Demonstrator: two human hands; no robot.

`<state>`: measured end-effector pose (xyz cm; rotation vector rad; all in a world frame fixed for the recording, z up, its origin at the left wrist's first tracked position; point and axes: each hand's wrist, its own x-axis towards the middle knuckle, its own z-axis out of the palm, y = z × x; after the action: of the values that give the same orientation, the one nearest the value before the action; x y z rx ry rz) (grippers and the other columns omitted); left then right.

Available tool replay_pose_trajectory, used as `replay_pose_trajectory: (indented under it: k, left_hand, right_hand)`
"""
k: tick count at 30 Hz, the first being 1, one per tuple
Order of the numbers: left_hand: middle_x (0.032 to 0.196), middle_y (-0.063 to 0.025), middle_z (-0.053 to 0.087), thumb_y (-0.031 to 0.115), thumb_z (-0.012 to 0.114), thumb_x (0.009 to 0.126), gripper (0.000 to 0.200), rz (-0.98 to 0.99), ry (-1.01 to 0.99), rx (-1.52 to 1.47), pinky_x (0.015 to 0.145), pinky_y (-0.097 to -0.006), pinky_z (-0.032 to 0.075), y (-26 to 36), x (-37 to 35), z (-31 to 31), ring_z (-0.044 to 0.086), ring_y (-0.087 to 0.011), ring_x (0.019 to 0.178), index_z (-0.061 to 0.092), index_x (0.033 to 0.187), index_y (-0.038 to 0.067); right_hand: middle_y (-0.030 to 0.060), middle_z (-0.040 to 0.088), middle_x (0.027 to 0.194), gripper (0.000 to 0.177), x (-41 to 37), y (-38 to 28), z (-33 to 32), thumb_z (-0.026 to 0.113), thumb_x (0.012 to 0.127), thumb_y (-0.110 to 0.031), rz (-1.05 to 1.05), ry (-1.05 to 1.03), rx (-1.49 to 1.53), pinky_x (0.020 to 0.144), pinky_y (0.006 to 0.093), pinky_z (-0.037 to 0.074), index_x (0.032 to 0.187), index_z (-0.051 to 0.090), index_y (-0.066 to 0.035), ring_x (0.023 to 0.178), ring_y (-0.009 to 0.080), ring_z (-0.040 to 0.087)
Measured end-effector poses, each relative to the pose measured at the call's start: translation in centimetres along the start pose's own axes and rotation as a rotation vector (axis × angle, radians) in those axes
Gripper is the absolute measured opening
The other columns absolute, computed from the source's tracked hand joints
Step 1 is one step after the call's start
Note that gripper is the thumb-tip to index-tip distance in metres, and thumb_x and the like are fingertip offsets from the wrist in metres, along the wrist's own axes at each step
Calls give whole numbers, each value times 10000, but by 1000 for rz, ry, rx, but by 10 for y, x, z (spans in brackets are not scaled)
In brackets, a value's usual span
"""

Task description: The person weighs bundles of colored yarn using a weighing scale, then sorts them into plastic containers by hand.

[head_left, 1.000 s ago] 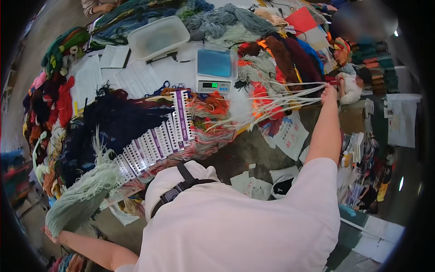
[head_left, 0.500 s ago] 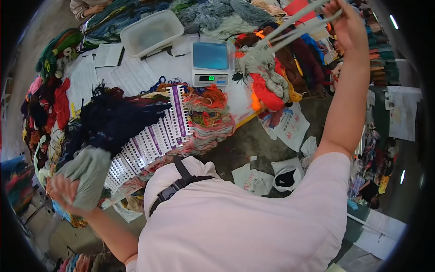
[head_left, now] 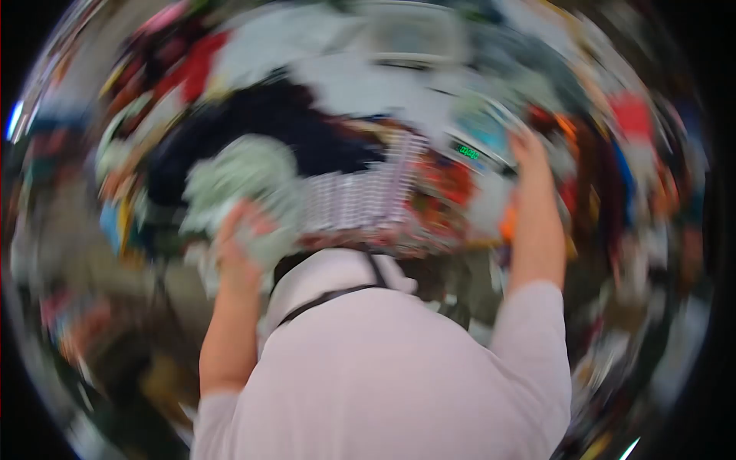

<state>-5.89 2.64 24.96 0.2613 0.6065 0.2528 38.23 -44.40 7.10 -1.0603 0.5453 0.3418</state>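
The whole view is smeared by motion. My left hand (head_left: pixel 242 241) is closed on a fluffy pale grey-green yarn bundle (head_left: pixel 244 172) at the left, over the near side of the table. Dark navy yarn (head_left: pixel 330 149) lies just beyond it. My right hand (head_left: pixel 526 149) reaches out beside the digital scale (head_left: pixel 477 132), close to its right edge. Its fingers are too blurred to show whether they hold anything, and I cannot make out whether they touch the scale. Green digits glow on the scale's display.
White and purple hole-punched cards (head_left: pixel 360 195) lie at the table's near edge, with orange-red yarn (head_left: pixel 446 180) beside them. A pale plastic tub (head_left: pixel 414 34) stands at the back. Red yarn (head_left: pixel 201 69) is heaped at the far left, and more coloured yarn on the right.
The view has swung, shifting the table contents rightward. My right hand has come down from the upper right to the scale; the pale strands stretched from it no longer show. My left hand keeps the yarn bundle.
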Motion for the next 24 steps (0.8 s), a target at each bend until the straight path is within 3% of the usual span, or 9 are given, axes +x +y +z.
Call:
replay_pose_trajectory:
  k: [2, 4, 7, 13, 15, 16, 18, 20, 24]
  left_hand:
    - [642, 4, 472, 188, 557, 865, 153, -62, 13, -81, 589, -311, 444, -4, 6, -22, 481, -133, 575, 496, 735, 134]
    - [613, -6, 495, 229, 603, 843, 184, -19, 99, -53, 582, -308, 462, -17, 6, -26, 513, -137, 556, 517, 715, 127]
    - [604, -20, 513, 246, 588, 858, 210, 37, 120, -32, 583, -325, 471, -30, 9, -29, 524, -147, 558, 527, 709, 111]
    - [640, -6, 472, 199, 575, 864, 167, -26, 109, -165, 605, -308, 455, -39, 5, -35, 490, -122, 569, 507, 748, 100]
    - [640, -6, 459, 174, 582, 856, 161, 77, 59, -218, 583, -276, 422, -20, -6, -24, 463, -116, 566, 498, 743, 96]
    - [658, -7, 458, 184, 573, 858, 182, 119, -4, -197, 602, -287, 435, -13, -7, -38, 464, -125, 570, 482, 729, 93]
    - [647, 6, 423, 173, 563, 856, 169, 197, 13, -215, 606, -287, 411, 15, -25, -37, 440, -118, 579, 478, 739, 85]
    - [659, 6, 387, 132, 530, 869, 147, 334, -24, -153, 607, -278, 370, 41, -37, -34, 395, -114, 560, 448, 754, 91]
    - [699, -7, 390, 129, 483, 919, 138, 428, -88, -110, 634, -273, 353, 68, -50, -38, 391, -114, 604, 434, 798, 83]
  right_hand:
    - [216, 580, 1161, 300, -6, 45, -40, 432, 929, -40, 272, -65, -62, 971, 447, 468, 1196, 496, 82, 1122, 340, 544]
    - [209, 581, 1178, 325, 99, 75, -145, 381, 948, -92, 189, 231, -151, 961, 437, 481, 1185, 513, 86, 1120, 331, 551]
    - [219, 578, 1172, 330, 139, 141, -59, 400, 931, -76, 341, 53, -144, 953, 422, 486, 1192, 504, 98, 1105, 331, 557]
    - [238, 580, 1129, 351, 152, -25, -117, 478, 837, -4, 404, -120, 43, 902, 390, 513, 1159, 503, 134, 1022, 332, 588]
    - [231, 584, 1150, 338, 109, -6, -97, 385, 885, -3, 164, 166, 241, 948, 450, 494, 1185, 491, 111, 1084, 339, 571]
    - [243, 581, 1110, 408, 99, 15, -99, 466, 777, 71, 72, 199, 146, 966, 449, 490, 1180, 472, 134, 1063, 366, 580]
    - [246, 558, 1158, 371, 71, 53, -95, 429, 814, 88, 121, 445, 128, 979, 447, 481, 1180, 475, 125, 1057, 364, 575]
    - [209, 575, 1179, 305, 31, 79, -91, 378, 953, -58, 130, 320, -43, 934, 459, 506, 1189, 484, 103, 1086, 345, 564]
    - [212, 570, 1160, 294, -2, 100, -79, 471, 941, -111, 232, 404, 169, 904, 415, 519, 1172, 474, 71, 1063, 349, 582]
